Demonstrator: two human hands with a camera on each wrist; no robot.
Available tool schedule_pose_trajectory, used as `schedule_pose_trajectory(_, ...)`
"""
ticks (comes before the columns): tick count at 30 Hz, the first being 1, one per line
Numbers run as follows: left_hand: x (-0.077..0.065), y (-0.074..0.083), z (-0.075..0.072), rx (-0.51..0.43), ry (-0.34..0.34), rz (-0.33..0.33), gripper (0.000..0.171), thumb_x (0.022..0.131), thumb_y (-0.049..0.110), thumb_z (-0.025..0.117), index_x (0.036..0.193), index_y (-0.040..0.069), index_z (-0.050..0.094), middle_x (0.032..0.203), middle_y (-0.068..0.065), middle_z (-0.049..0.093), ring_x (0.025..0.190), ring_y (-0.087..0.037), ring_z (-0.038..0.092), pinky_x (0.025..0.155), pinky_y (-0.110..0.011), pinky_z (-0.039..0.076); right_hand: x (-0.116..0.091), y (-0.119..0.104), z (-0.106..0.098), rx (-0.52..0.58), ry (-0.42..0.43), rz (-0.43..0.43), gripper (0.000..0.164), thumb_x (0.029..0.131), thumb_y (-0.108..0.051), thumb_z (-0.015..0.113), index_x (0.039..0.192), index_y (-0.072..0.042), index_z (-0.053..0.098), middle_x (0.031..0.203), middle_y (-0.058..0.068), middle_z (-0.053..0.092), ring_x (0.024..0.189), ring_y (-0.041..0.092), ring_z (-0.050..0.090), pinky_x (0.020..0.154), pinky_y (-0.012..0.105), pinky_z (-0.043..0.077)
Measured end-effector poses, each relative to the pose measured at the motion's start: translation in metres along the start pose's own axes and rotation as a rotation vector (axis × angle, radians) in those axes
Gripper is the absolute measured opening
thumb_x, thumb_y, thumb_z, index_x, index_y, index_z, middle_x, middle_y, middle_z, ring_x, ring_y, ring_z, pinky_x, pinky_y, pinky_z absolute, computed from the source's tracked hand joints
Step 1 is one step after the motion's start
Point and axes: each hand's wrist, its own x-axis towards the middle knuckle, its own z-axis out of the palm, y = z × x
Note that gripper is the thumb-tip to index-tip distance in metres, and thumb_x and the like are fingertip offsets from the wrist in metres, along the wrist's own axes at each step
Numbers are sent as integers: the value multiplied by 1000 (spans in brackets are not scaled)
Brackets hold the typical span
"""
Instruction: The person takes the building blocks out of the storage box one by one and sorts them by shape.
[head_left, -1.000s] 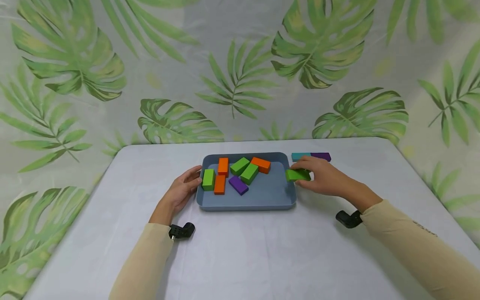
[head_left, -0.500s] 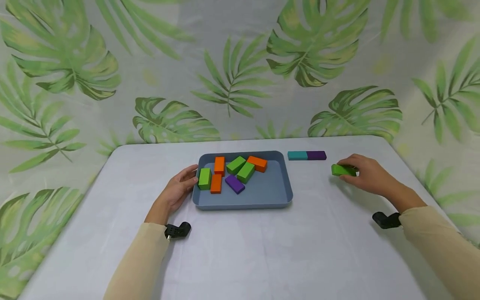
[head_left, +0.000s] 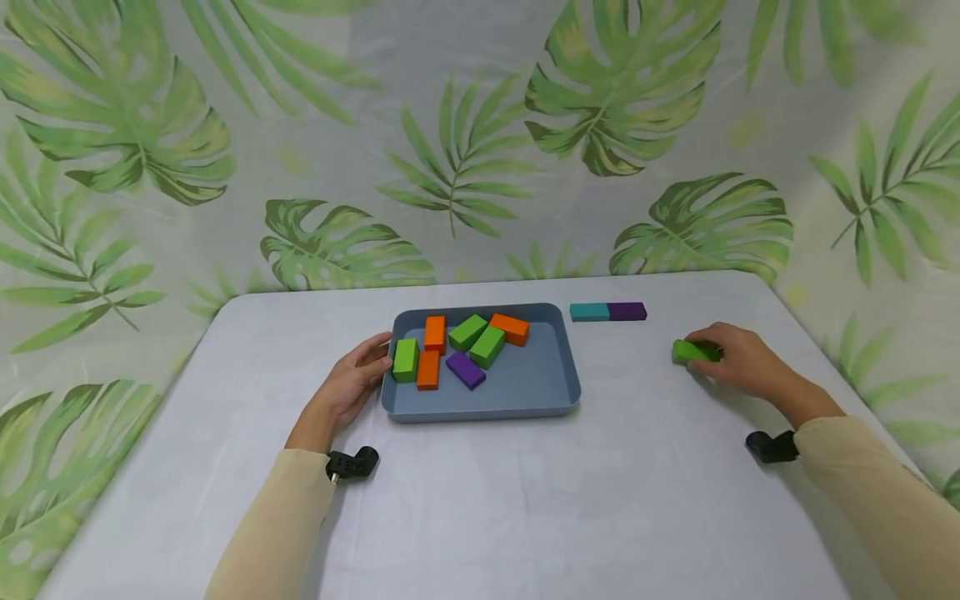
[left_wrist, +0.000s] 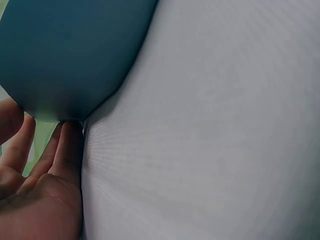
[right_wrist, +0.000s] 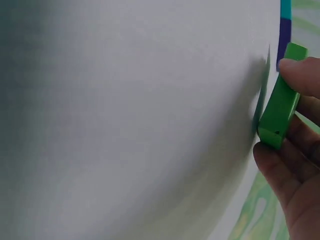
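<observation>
My right hand pinches a green block between thumb and fingers, low over the white table to the right of the tray. In the right wrist view the thumb presses one long side of the green block, and a dark shadow lies beside it. My left hand has its fingers extended against the left wall of the blue-grey tray. The fingertips touch the tray's outer side in the left wrist view. Inside the tray lie several green and orange blocks and one purple block.
Behind and right of the tray, a teal block and another purple block lie end to end in a row. A leaf-patterned cloth hangs behind the white table.
My right hand has carried the green block from the tray's right edge rightward, then lowered it toward the table. My left hand has stayed at the tray's left side.
</observation>
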Motion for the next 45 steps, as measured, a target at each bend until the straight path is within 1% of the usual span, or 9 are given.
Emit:
schedule_pose_trajectory(4,0,0,0,0,4,0,60,102,8,50,158,16,27,167,-12,19,154,-27,21,128,-43,16,7,3,-3,20,-44,33,40,85,-13,73,119,7,65,112,28,65,97,38,62,83,51,51)
schedule_pose_trajectory(9,-1,2,-1,-2,14,6,61,102,8,49,158,15,27,167,-12,19,154,-26,22,128,-42,17,26,4,-10,4,-125,57,40,87,-12,71,120,8,64,113,28,64,99,37,60,86,52,50)
schedule_pose_trajectory(11,-1,2,-1,-6,14,10,61,102,7,49,158,15,26,167,-12,19,154,-26,22,128,-42,17,33,4,-13,-7,-137,66,39,86,-11,70,120,8,65,113,28,64,99,37,59,86,53,50)
schedule_pose_trajectory(18,-2,1,-1,-8,3,11,61,102,7,49,158,14,25,167,-12,18,154,-26,21,128,-42,16,49,5,-13,-14,-150,92,37,85,-8,70,118,8,65,111,29,64,98,38,58,87,54,49)
schedule_pose_trajectory(25,-3,1,-2,-17,-6,9,62,102,8,50,158,14,25,167,-13,18,154,-26,21,128,-41,16,52,9,-9,32,-150,164,42,87,-11,65,124,8,61,122,33,59,109,46,54,96,63,45)
schedule_pose_trajectory(28,-4,1,-2,-13,-9,7,62,102,8,49,159,14,24,167,-13,17,154,-26,20,128,-42,15,55,8,-10,41,-157,185,44,87,-11,64,127,7,60,125,33,58,113,47,52,98,63,43)
schedule_pose_trajectory(33,-3,1,-1,-8,-11,8,61,103,9,49,159,15,24,167,-12,17,154,-26,20,128,-41,16,61,8,-10,42,-151,193,44,86,-9,64,127,5,61,125,33,59,116,48,52,99,63,43)
schedule_pose_trajectory(37,-2,-1,-1,-12,-5,-1,61,103,9,50,158,15,26,167,-11,18,154,-25,21,128,-40,16,67,7,-5,47,-143,199,44,84,-8,66,126,5,62,124,33,61,116,49,52,100,63,43)
schedule_pose_trajectory(45,-2,1,-1,-20,-18,3,62,102,9,50,159,15,24,167,-12,16,155,-25,19,129,-40,15,77,7,3,41,-138,226,46,84,-8,62,128,4,61,125,34,59,118,51,51,103,64,41)
